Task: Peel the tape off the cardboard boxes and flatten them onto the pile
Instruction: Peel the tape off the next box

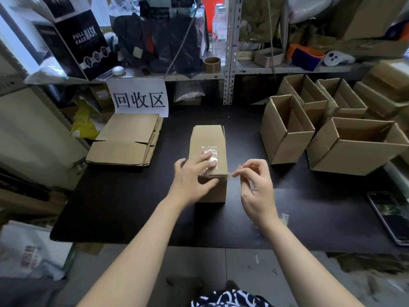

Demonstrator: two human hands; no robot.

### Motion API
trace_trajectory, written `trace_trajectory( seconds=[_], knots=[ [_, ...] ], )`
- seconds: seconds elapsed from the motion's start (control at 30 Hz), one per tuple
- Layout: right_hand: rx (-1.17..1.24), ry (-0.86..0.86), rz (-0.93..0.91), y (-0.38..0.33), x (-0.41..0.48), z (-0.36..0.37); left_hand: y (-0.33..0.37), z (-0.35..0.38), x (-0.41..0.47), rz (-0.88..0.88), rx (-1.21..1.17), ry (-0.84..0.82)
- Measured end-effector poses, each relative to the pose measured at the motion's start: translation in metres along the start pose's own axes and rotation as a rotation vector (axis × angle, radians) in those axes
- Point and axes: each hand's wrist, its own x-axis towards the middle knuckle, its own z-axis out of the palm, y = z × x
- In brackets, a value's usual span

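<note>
A closed cardboard box (pixel 208 138) stands in the middle of the black table (pixel 124 200), with clear tape (pixel 211 151) running down its top. My left hand (pixel 192 176) presses on the box's near end, fingers straight on the top and thumb on the front face. Just right of the box's near corner, my right hand (pixel 254 185) pinches the loose end of the tape between thumb and forefinger. The pile of flattened boxes (pixel 126 140) lies at the table's back left, below a white paper sign (pixel 139 98).
Several open cardboard boxes (pixel 285 129) stand at the back right of the table. A phone (pixel 391 216) lies near the right edge. Crumpled tape scraps (pixel 284 218) sit by my right wrist. Cluttered metal shelves (pixel 228 69) rise behind the table.
</note>
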Motion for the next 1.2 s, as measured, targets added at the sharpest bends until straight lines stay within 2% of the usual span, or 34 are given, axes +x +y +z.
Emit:
trace_trajectory(
  seconds=[0.23, 0.37, 0.6, 0.73, 0.8, 0.93, 1.1, 1.2],
  knots=[
    [0.069, -0.091, 0.13, 0.001, 0.008, 0.006, 0.018, 0.01, -0.005, -0.017, 0.002, 0.048],
    [0.076, -0.114, 0.115, 0.0, 0.017, 0.01, 0.011, 0.013, -0.006, -0.038, -0.064, 0.082],
    [-0.019, 0.024, 0.045, 0.006, 0.017, 0.02, 0.01, 0.013, -0.003, -0.034, -0.043, 0.094],
    [0.074, 0.002, 0.193, 0.003, 0.024, 0.013, 0.008, 0.014, -0.005, -0.043, -0.062, 0.088],
    [0.045, -0.003, 0.195, -0.001, 0.025, 0.01, 0.008, 0.015, -0.005, -0.046, -0.065, 0.082],
    [-0.094, 0.147, 0.199, -0.001, 0.015, 0.018, 0.007, 0.015, -0.006, -0.047, -0.057, 0.083],
    [-0.091, 0.038, 0.131, 0.005, 0.005, 0.021, 0.005, 0.011, -0.014, -0.031, -0.01, 0.032],
    [-0.115, 0.064, 0.103, 0.004, 0.002, 0.025, 0.005, 0.006, -0.015, -0.013, 0.043, -0.001]
  ],
)
